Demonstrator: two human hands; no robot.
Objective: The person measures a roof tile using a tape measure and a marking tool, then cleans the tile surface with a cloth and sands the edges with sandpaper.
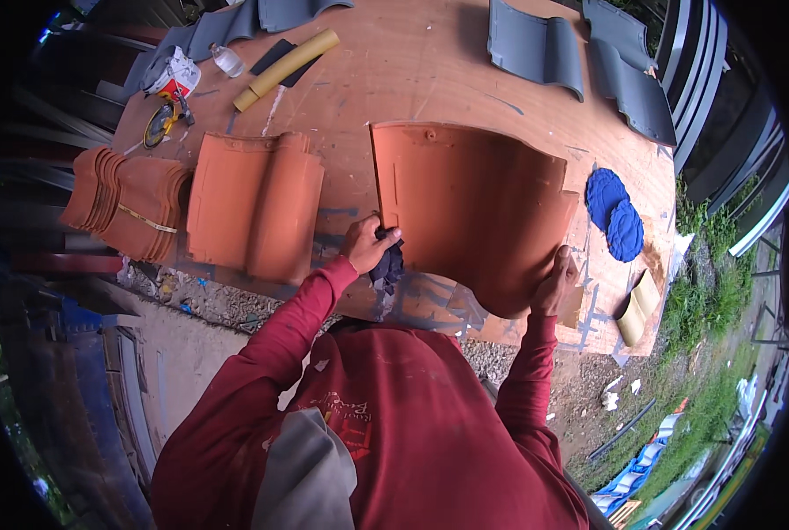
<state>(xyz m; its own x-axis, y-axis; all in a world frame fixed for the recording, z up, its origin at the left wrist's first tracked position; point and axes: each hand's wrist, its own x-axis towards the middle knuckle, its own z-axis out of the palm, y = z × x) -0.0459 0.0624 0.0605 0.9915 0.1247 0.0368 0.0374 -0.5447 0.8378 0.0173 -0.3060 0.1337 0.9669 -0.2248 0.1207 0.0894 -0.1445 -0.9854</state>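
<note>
A curved orange clay roof tile [474, 203] is held up over the near part of the table, tilted toward me. My left hand [370, 243] grips its left edge, thumb on the face, with a dark cloth [387, 265] bunched in the same hand. At the lower right edge, my right hand [556, 281] is closed around the tile; some of its fingers are hidden behind it. To the left, another orange roof tile [255, 205] lies on the table, and beside that a stack of orange tiles [128, 203] with a pale strip across it.
Grey roof tiles [536, 46] lie at the far right, more at the far left. A tan tube-shaped piece [286, 69], a clear bottle [227, 61], a white-and-red bucket [175, 74] and a yellow tape measure [159, 125] sit far left. Blue cloth pads [614, 215] lie right of the tile.
</note>
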